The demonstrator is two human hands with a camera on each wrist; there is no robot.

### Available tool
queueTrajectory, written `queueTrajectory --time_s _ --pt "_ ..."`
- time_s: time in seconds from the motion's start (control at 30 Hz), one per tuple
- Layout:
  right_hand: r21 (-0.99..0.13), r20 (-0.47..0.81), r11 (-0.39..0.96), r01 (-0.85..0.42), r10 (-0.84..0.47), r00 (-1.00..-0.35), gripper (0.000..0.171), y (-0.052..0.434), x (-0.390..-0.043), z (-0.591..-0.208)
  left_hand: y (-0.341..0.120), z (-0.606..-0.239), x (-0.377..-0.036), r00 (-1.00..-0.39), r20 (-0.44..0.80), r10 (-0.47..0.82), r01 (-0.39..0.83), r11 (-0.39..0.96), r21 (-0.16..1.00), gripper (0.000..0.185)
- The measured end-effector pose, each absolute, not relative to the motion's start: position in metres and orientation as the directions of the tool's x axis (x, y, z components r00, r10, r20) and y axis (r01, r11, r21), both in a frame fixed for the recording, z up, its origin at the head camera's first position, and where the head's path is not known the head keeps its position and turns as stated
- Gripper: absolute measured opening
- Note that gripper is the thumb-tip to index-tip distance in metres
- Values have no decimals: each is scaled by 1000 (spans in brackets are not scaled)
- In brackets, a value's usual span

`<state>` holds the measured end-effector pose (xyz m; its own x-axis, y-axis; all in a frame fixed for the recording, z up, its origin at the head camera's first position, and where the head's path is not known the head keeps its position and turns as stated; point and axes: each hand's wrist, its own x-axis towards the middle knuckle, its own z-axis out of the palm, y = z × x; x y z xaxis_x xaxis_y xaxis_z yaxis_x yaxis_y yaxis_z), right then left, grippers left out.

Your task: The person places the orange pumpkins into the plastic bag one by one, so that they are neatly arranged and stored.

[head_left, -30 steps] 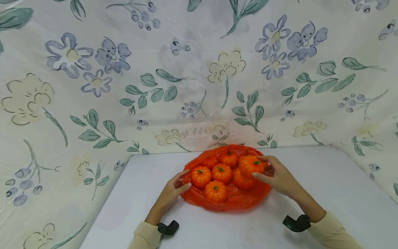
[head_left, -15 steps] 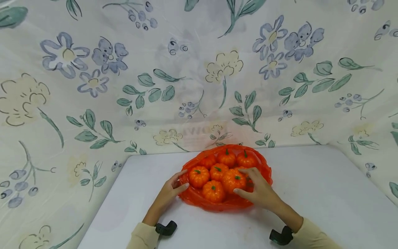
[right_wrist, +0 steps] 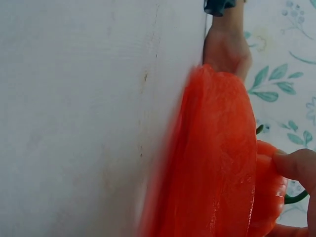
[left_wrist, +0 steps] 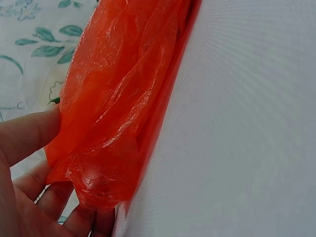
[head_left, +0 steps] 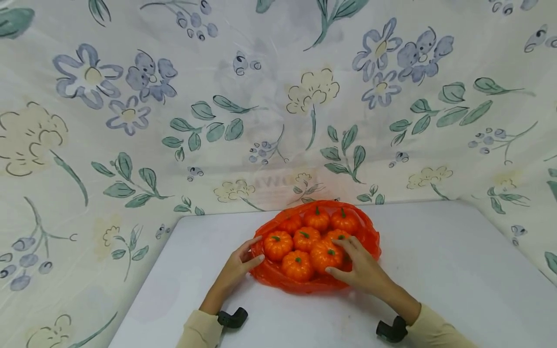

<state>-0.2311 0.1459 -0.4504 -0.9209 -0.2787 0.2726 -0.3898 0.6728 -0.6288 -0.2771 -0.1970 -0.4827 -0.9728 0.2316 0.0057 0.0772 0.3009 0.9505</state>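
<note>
An orange plastic bag (head_left: pixel 278 275) lies open on the white table (head_left: pixel 435 251) with several small orange pumpkins in it. My left hand (head_left: pixel 254 250) pinches the bag's left edge; in the left wrist view the crumpled bag (left_wrist: pixel 118 98) sits between thumb and fingers (left_wrist: pixel 29 133). My right hand (head_left: pixel 332 256) grips one pumpkin (head_left: pixel 319 251) at the bag's front right, set among the others. In the right wrist view the bag wall (right_wrist: pixel 217 163) hides most of that pumpkin (right_wrist: pixel 269 192), with a fingertip (right_wrist: pixel 296 165) on it.
A floral cloth (head_left: pixel 278 121) hangs as a backdrop behind the table and down both sides. Bare white table surface stretches to the right and in front of the bag. Black wrist mounts (head_left: pixel 232 318) sit on both cream sleeves.
My right hand carried the pumpkin from the bag's right rear forward and down into the front middle of the pile. The left hand stayed on the bag edge.
</note>
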Motion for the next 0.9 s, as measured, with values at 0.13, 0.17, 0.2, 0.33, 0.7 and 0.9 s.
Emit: queueTrajectory --time_s 0.13,0.17,0.2,0.33,0.7,0.9 --pt "-620 243 690 -372 -282 -928 68 147 -232 -450 -197 -484 -277 -976 -2 218 68 313 947 60" --pt "-614 242 695 -374 -285 -928 69 147 -232 -450 -197 -484 -277 -977 -4 213 65 316 947 60" --pt "-611 239 698 -373 -286 -928 70 148 -232 -451 -197 -484 -277 -977 -3 213 67 318 946 60" --pt "-594 225 715 -368 -291 -930 70 149 -232 -452 -197 -484 -277 -978 3 207 71 323 944 60" --pt "-548 175 741 -388 -352 -919 65 149 -230 -458 -197 -484 -276 -973 11 231 81 293 953 59" --pt "-559 151 741 -372 -351 -924 66 150 -229 -456 -197 -483 -276 -971 16 238 88 293 952 59"
